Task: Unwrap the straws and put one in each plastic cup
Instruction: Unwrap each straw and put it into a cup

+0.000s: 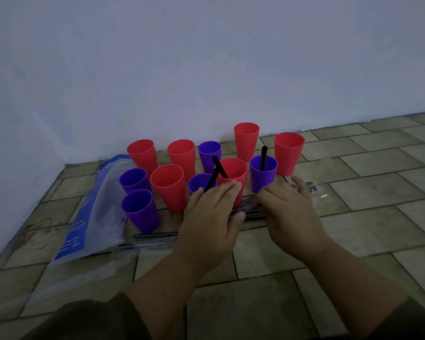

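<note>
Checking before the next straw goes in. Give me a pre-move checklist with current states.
1. Both hands at the work: ok. The left hand and right hand meet over the wrapped straws.
2. Firm grip: cannot tell, as the fingers cover the contact.
3. Wrapper off: not ok, clear wrap appears to be on still.
4. Target cup free: ok. The front red cup holds no straw and stands upright just left of the left hand.
5. Supply: ok, spare straws lie on the floor beside the plastic bag.
</note>
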